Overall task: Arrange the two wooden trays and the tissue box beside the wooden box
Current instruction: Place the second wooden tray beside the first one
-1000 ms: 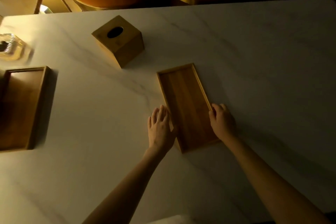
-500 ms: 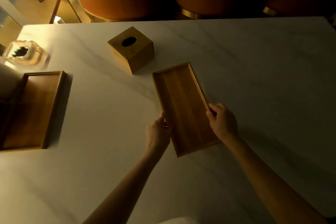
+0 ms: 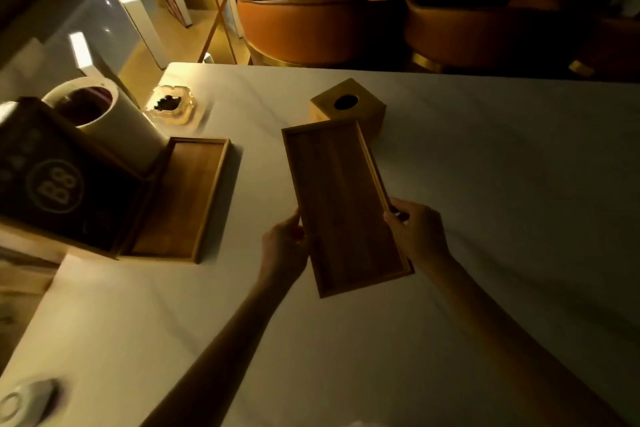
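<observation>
A long wooden tray (image 3: 341, 201) is raised off the marble table, tilted, held by both long sides. My left hand (image 3: 285, 244) grips its left rim and my right hand (image 3: 417, 234) grips its right rim. A second wooden tray (image 3: 183, 198) lies flat at the table's left, touching a dark wooden box (image 3: 52, 180) with a round "B8" logo. The cube-shaped wooden tissue box (image 3: 349, 107) with a round hole on top stands behind the held tray, partly hidden by it.
A white cylinder (image 3: 110, 118) stands behind the dark box, and a glass ashtray (image 3: 169, 107) sits at the back left. A small round white object (image 3: 24, 402) lies at the front left corner. Orange chairs (image 3: 304, 28) stand beyond the table (image 3: 485, 184).
Both hands closed on the tray's sides and lifted it off the table. The view swung left, so the dark box, the cylinder and the other tray now show more fully.
</observation>
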`<state>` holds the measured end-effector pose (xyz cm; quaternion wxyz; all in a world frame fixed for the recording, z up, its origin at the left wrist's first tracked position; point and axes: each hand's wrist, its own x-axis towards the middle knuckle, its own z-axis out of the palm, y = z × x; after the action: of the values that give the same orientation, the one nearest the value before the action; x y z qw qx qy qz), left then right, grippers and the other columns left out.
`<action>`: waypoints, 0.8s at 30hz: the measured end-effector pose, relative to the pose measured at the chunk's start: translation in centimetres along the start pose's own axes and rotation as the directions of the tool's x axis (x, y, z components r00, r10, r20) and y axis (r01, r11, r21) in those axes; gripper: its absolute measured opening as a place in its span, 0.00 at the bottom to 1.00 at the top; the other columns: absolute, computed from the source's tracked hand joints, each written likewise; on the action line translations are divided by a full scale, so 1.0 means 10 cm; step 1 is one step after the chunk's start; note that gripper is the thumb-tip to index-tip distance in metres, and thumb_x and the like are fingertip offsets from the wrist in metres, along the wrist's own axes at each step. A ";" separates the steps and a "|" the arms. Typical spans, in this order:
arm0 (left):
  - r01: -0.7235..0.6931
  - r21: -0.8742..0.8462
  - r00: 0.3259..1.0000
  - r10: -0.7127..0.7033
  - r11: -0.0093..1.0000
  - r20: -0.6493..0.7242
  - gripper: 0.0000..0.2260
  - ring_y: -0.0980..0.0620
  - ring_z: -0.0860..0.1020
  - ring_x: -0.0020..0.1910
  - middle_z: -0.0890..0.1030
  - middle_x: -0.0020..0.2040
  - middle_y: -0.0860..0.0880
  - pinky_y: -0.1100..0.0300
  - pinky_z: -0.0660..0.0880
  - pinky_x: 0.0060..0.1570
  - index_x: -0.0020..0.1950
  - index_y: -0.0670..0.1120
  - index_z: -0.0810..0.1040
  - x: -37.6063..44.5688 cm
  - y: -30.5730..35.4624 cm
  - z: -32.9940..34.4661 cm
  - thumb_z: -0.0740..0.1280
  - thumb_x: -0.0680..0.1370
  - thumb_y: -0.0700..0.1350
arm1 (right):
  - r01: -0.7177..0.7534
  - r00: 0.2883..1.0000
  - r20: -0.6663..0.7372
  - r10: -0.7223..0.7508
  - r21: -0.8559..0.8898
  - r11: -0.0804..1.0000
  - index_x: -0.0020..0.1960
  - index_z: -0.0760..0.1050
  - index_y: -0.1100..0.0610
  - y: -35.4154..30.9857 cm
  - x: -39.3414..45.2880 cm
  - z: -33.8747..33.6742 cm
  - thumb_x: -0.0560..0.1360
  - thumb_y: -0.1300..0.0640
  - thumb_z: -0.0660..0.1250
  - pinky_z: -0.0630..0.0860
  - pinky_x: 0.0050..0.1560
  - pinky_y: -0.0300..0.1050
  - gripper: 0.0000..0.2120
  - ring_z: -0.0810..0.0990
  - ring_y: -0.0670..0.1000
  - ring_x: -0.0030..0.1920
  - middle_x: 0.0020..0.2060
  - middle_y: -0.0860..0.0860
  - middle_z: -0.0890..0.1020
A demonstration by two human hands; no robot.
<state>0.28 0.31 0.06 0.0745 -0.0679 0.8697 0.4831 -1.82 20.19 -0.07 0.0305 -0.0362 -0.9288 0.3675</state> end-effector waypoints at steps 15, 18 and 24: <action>0.118 0.033 0.991 -0.120 0.992 0.061 0.21 0.59 0.77 0.38 0.78 0.44 0.50 0.63 0.75 0.46 0.68 0.44 0.63 0.54 -0.75 -1.07 0.63 0.76 0.39 | -0.114 0.986 0.115 0.122 -0.070 0.991 0.56 0.75 0.62 -0.79 0.25 1.08 0.74 0.58 0.65 0.77 0.47 0.44 0.12 0.81 0.56 0.50 0.48 0.58 0.82; 0.103 0.082 0.992 -0.109 0.991 0.063 0.22 0.63 0.74 0.35 0.79 0.47 0.49 0.67 0.71 0.46 0.69 0.44 0.62 0.65 -0.87 -1.10 0.63 0.76 0.39 | -0.134 0.981 0.130 0.144 -0.083 0.988 0.56 0.74 0.63 -0.80 0.28 1.25 0.74 0.59 0.64 0.76 0.45 0.42 0.12 0.80 0.55 0.48 0.47 0.59 0.81; 0.167 0.049 0.977 -0.172 0.985 0.126 0.22 0.57 0.74 0.49 0.76 0.60 0.45 0.56 0.74 0.56 0.69 0.43 0.62 0.79 -1.02 -1.14 0.62 0.76 0.37 | -0.181 0.972 0.132 0.195 -0.116 0.977 0.58 0.73 0.63 -0.79 0.35 1.50 0.75 0.60 0.64 0.77 0.47 0.44 0.13 0.80 0.56 0.49 0.50 0.60 0.81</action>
<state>-6.26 -15.08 -3.98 0.1732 -0.1086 0.8631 0.4618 -6.91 4.56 -5.50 -0.0729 -0.0992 -0.9388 0.3217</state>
